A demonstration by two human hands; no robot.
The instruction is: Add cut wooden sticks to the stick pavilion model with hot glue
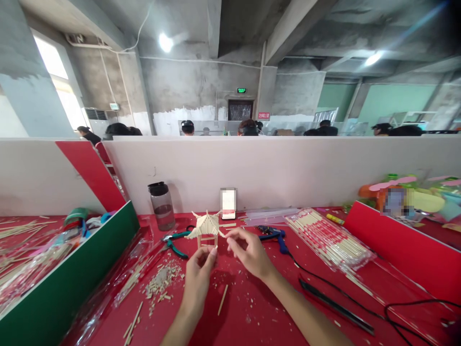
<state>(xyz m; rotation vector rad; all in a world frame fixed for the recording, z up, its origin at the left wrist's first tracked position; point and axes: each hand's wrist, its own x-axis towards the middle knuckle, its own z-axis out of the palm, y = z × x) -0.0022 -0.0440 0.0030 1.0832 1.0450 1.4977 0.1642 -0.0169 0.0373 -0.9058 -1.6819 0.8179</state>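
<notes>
A small pavilion model [207, 225] built of thin wooden sticks is held upright over the red tabletop. My left hand [202, 263] is closed around its lower part, thumb and fingers pinching the base. My right hand [248, 250] is beside the model's right roof corner, thumb and index finger drawn together; whether a small piece is between them I cannot make out. Just left of the model lie pliers [177, 246] with green handles. A loose stick [223, 300] rests on the table below my hands.
Cut stick bits [163, 281] are heaped at left. Behind stand a water bottle [162, 206] and a lit phone [228, 204]. To the right are a blue glue gun [281, 240] with its cord, packed sticks [327, 238] and a black strip-like tool [334, 306]. Green [90, 269] and red [399, 259] dividers flank the space.
</notes>
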